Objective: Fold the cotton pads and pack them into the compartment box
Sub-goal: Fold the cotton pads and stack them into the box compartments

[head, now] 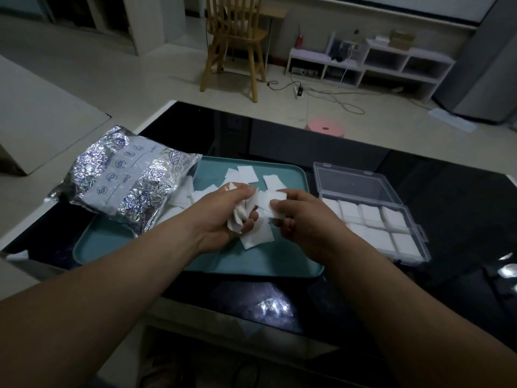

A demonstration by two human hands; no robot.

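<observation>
Pinching one cotton pad (272, 201) over the tray's (251, 264) middle, the right hand (303, 222) is holding it while the left hand (221, 217) is clutching a bunch of pads (237, 218).

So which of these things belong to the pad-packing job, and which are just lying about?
In the job: left hand and right hand, both holding pads; cotton pads; teal tray; compartment box; foil bag.
Lying about: wooden chair, pink stool, white shelf, power strip.

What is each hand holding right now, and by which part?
The left hand grips a crumpled bunch of cotton pads around its middle; the right hand pinches a single pad by its right edge.
</observation>
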